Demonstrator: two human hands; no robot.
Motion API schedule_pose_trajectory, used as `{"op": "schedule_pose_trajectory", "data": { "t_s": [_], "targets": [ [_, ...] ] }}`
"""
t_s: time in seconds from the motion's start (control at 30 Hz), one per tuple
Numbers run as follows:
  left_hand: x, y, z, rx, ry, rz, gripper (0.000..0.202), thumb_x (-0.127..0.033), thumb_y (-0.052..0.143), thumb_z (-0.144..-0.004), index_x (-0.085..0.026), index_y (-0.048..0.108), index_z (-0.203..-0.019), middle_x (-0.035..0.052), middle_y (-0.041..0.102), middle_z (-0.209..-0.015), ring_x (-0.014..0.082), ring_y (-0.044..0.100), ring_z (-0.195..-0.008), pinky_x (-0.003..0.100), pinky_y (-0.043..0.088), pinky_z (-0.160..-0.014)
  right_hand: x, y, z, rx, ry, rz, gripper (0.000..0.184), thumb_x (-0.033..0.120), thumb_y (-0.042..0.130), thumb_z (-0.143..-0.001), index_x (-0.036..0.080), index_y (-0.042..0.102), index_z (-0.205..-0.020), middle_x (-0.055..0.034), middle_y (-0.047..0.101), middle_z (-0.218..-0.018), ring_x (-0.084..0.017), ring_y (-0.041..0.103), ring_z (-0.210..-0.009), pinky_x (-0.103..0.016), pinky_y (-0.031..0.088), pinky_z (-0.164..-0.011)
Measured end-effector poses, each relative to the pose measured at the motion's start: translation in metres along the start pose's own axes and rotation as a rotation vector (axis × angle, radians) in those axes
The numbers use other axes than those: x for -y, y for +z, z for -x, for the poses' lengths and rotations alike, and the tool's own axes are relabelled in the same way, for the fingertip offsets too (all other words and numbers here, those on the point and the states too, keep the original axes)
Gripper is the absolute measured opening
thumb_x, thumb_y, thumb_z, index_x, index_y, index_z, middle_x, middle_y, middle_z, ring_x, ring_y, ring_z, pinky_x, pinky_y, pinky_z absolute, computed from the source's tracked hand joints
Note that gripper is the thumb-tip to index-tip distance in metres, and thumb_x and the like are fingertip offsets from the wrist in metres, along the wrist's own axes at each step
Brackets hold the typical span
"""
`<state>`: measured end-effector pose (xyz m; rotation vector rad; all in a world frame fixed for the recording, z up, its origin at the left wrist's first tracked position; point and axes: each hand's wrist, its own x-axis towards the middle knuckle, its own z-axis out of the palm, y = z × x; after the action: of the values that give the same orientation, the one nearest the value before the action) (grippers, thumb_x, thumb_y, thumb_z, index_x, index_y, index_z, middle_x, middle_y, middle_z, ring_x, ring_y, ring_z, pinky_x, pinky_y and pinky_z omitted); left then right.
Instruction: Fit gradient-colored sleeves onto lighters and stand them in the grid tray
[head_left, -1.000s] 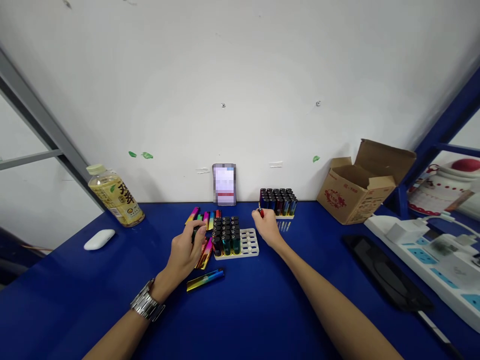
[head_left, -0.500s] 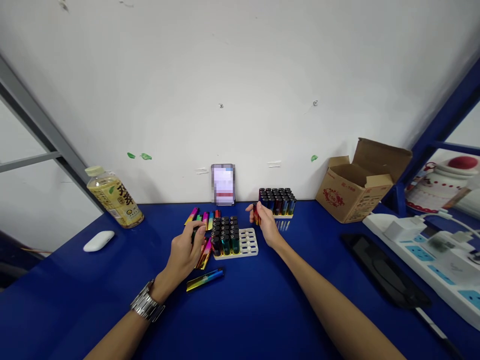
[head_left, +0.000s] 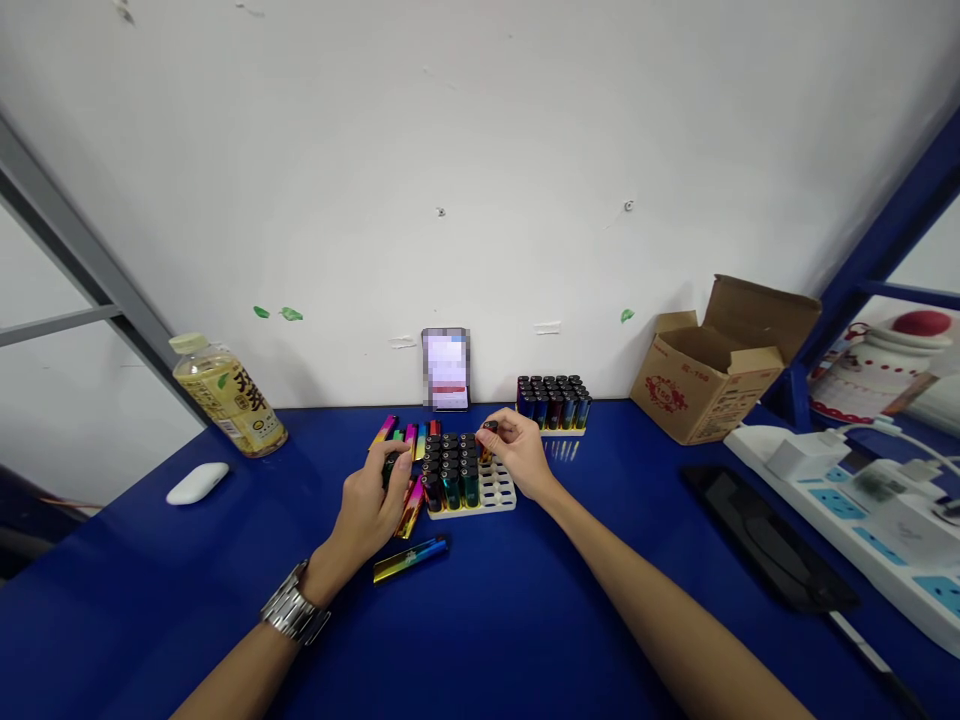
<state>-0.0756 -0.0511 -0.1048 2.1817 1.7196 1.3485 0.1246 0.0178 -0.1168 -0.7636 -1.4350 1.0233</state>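
Note:
Metallic coloured lighters stand upright in rows in a white holed tray, whose right-hand holes show. My right hand is closed on a lighter, upright at the far end of the tray's open columns; whether its base is in a hole I cannot tell. Left of the tray, my left hand is closed around a dark-topped lighter, mostly hidden by the fingers. Loose lighters lie beside and behind that hand. One blue and gold lighter lies nearer to me.
A second filled lighter tray stands by the wall. Behind the near tray a phone leans upright. A drink bottle and white case are left; an open carton, black phone and power strip are right.
My right hand has moved left and toward me, bringing its lighter from beside the rear tray to over the near tray's far end. The left hand has stayed put.

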Motion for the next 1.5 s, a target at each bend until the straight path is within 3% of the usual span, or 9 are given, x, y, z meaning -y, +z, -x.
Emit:
{"op": "schedule_pose_trajectory", "data": {
  "t_s": [0.2,0.37,0.47,0.63,0.83,1.0,1.2,1.33,1.5],
  "targets": [
    [-0.004,-0.003,-0.001,-0.072,0.109,-0.105,0.019,-0.029,0.047,-0.084,-0.017,0.058,-0.093,-0.0061,0.055,-0.049,0.0095,0.046,-0.035,0.021,0.040,-0.043,-0.005,-0.005,-0.001,0.095,-0.016,0.131,0.032,0.043,0.064,-0.073,0.020,0.046,-0.061,0.0025,0.050,-0.058,-0.014,0.049,-0.057,-0.026,0.040,-0.054],
    [-0.004,-0.002,-0.003,-0.141,0.228,-0.153,0.017,-0.021,0.045,-0.079,-0.017,0.061,-0.081,0.0004,0.067,-0.068,0.0098,0.055,-0.048,0.022,0.047,-0.049,0.009,-0.013,0.002,-0.019,-0.171,0.282,0.026,0.037,0.056,-0.080,0.018,0.059,-0.098,-0.0065,0.062,-0.093,-0.021,0.056,-0.088,-0.034,0.044,-0.073],
    [-0.006,-0.002,-0.003,-0.188,0.249,-0.183,0.016,-0.022,0.047,-0.078,-0.018,0.062,-0.082,0.0008,0.067,-0.068,0.0115,0.059,-0.053,0.024,0.050,-0.054,0.025,0.000,0.009,-0.071,-0.398,0.440,0.019,0.034,0.055,-0.079,0.019,0.060,-0.089,-0.0064,0.060,-0.090,-0.023,0.053,-0.091,-0.039,0.042,-0.081],
    [-0.009,-0.001,0.000,-0.245,0.295,-0.203,0.015,-0.021,0.050,-0.078,-0.018,0.061,-0.087,0.0012,0.066,-0.069,0.0135,0.062,-0.058,0.025,0.052,-0.059,0.050,0.040,0.026,0.169,-0.572,0.729,0.024,0.044,0.063,-0.077,0.020,0.064,-0.075,-0.0072,0.060,-0.096,-0.024,0.047,-0.096,-0.040,0.037,-0.084],
    [-0.011,0.002,0.003,-0.327,0.437,-0.210,0.022,-0.013,0.051,-0.078,-0.017,0.060,-0.098,0.0025,0.066,-0.071,0.0128,0.062,-0.059,0.024,0.052,-0.058,0.059,0.055,0.037,0.175,-0.369,0.776,0.024,0.039,0.051,-0.088,0.019,0.060,-0.099,-0.0082,0.057,-0.103,-0.023,0.045,-0.095,-0.038,0.040,-0.081],
    [-0.015,0.002,0.004,-0.258,0.418,-0.130,0.038,-0.017,0.055,-0.080,-0.017,0.052,-0.117,0.0071,0.066,-0.090,0.0134,0.062,-0.068,0.026,0.055,-0.065,0.060,0.053,0.031,0.059,-0.288,0.535,0.016,0.026,0.043,-0.089,0.019,0.053,-0.099,-0.0078,0.059,-0.098,-0.022,0.050,-0.093,-0.038,0.041,-0.082],
    [-0.001,0.000,0.001,-0.191,0.181,-0.001,0.024,-0.026,0.043,-0.089,-0.015,0.054,-0.107,0.0056,0.063,-0.086,0.0147,0.063,-0.072,0.028,0.054,-0.068,0.045,0.026,0.005,-0.301,-0.181,-0.081,0.005,0.029,0.034,-0.094,0.024,0.035,-0.095,-0.0005,0.061,-0.083,-0.014,0.060,-0.069,-0.031,0.048,-0.069],
    [0.012,0.000,-0.005,-0.172,-0.018,-0.037,0.026,-0.033,0.038,-0.091,-0.016,0.056,-0.099,0.0029,0.062,-0.078,0.0145,0.061,-0.067,0.028,0.050,-0.065,0.022,0.000,-0.005,-0.274,-0.044,-0.202,0.016,0.038,0.048,-0.088,0.026,0.038,-0.090,0.0121,0.039,-0.050,-0.009,0.039,-0.040,-0.021,0.040,-0.045],
    [0.014,0.000,-0.008,-0.109,-0.124,-0.027,0.029,-0.036,0.036,-0.090,-0.017,0.058,-0.091,0.0001,0.060,-0.068,0.0136,0.058,-0.060,0.025,0.045,-0.061,-0.002,-0.016,-0.003,-0.144,0.254,-0.030,0.042,0.051,0.052,-0.080,0.023,0.033,-0.054,0.0108,0.023,-0.040,-0.006,0.022,-0.033,-0.021,0.022,-0.031]
  ]
}}
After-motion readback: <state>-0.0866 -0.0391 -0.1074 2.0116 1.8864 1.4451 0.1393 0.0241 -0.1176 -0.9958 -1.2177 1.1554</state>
